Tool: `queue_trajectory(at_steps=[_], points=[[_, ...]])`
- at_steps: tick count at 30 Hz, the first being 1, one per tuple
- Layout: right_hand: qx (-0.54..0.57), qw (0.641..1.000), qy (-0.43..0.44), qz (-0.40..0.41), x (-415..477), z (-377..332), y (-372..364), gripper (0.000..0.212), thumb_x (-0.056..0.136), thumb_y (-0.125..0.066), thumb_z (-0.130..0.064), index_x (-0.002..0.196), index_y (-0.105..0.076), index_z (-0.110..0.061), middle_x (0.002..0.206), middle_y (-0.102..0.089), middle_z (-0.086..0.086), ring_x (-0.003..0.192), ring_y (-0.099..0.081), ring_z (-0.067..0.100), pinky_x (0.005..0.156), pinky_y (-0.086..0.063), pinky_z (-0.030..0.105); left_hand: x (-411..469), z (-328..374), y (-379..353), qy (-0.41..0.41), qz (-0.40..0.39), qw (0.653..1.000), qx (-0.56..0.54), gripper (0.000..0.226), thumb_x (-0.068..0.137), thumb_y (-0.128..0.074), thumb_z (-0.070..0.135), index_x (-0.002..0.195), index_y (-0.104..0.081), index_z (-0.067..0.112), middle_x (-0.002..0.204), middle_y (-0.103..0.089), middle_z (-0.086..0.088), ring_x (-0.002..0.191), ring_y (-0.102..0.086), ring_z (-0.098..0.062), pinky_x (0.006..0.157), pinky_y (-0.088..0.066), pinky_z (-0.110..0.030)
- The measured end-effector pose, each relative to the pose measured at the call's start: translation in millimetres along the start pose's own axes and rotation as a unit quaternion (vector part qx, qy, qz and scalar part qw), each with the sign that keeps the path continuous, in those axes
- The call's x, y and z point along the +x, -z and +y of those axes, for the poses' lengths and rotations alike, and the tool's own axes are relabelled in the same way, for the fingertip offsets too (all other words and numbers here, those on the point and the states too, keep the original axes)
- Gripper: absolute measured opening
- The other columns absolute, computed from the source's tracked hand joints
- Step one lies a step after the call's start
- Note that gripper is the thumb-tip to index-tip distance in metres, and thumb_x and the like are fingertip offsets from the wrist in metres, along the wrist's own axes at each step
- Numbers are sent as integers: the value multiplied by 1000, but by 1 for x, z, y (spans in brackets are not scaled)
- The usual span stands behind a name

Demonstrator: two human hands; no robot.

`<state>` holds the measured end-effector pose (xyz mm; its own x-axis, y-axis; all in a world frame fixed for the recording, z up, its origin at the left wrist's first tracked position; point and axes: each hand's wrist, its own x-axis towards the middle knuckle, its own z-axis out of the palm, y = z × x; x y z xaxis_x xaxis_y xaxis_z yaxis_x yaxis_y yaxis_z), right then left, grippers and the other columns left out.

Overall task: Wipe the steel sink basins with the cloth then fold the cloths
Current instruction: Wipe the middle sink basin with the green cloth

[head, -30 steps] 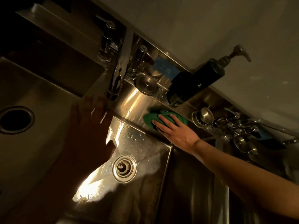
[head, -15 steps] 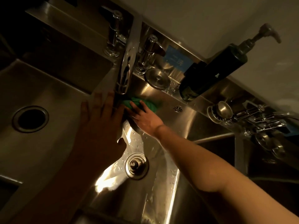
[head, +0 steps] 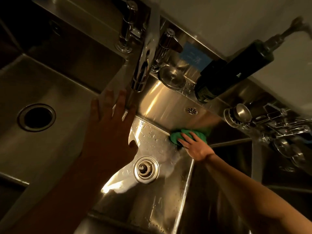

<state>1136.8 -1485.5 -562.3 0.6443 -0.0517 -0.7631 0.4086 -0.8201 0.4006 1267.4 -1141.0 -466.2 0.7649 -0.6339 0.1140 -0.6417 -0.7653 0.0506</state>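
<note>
Wiping with a green cloth (head: 189,135), wadded and pressed into the seam where back wall meets floor of the middle basin (head: 162,102), beyond and right of the drain strainer (head: 146,168). Likely light, soft and limp, and probably damp, given the droplets round the strainer. No stiffness to rely on, so best driven by flat pressure from above. For the folding later, best lifted by an edge or corner and shaken out. Should slide easily on wet steel; could bunch further or squirt free in the corner. Pinned under the right hand (head: 194,146), fingers (head: 186,138) laid straight over the wad, not curled round it. Left of the strainer and a little beyond, left hand (head: 109,132) flat and spread on that basin's left rim, holding nothing, fingertips (head: 124,94) just below the faucet spout (head: 141,73). Farther beyond the strainer, on the back ledge, a dark pump bottle (head: 233,70).
</note>
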Motion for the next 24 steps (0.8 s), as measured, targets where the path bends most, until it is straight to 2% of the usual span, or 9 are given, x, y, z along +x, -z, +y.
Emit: queue_trajectory(at_steps=[2,4,7,10,14,19,24], points=[[3,998,-25,-57,-22,8,-22,48,108,-26,-27,154,-35,-16,169,-6,0,154,8,31,122,6,53,0,0,1,0,0,1000,-2,103,69,-64,61,159,-36,19,172,-7,-21,157,-3,-48,121,-10,-71],[-7,994,-50,-98,-33,8,-27,44,107,-32,-31,147,-48,-22,168,-9,-1,154,8,32,122,1,57,-1,-1,2,0,-5,1000,-2,100,71,-61,63,158,-37,20,172,-7,-21,157,-2,-48,121,-10,-70],[-24,990,-83,-110,-40,1,-19,42,102,-45,-33,144,-52,-29,168,-8,-2,154,8,34,120,-3,62,-1,-2,4,-3,-4,1000,-9,99,72,-58,63,159,-36,21,172,-7,-21,157,-1,-47,121,-9,-70],[-34,992,-109,-58,-59,4,-17,46,100,-49,-28,146,-48,-26,168,-5,2,153,6,36,116,-5,64,-1,-2,4,-6,-3,1000,-13,99,71,-60,62,158,-38,19,171,-9,-22,157,-1,-48,121,-9,-70],[-24,992,-111,59,-85,17,-1,61,96,-52,-19,154,-34,-20,168,6,5,153,5,38,117,-8,64,0,-1,5,1,-12,1000,-8,102,70,-68,62,158,-39,20,169,-12,-23,157,-3,-49,121,-11,-71],[-32,983,-37,177,-70,25,51,65,89,-56,-17,151,-40,-20,168,-4,6,152,-6,38,117,-17,63,-1,-1,7,0,-17,1000,-10,106,67,-72,65,157,-39,21,170,-11,-23,156,-4,-48,121,-12,-70],[-19,963,-26,266,2,-3,118,54,97,-51,-21,150,-43,-19,167,-13,6,152,-11,38,117,-19,60,0,1,6,-7,-3,1000,-3,103,71,-66,64,159,-35,20,170,-8,-23,156,-6,-50,121,-12,-70]])
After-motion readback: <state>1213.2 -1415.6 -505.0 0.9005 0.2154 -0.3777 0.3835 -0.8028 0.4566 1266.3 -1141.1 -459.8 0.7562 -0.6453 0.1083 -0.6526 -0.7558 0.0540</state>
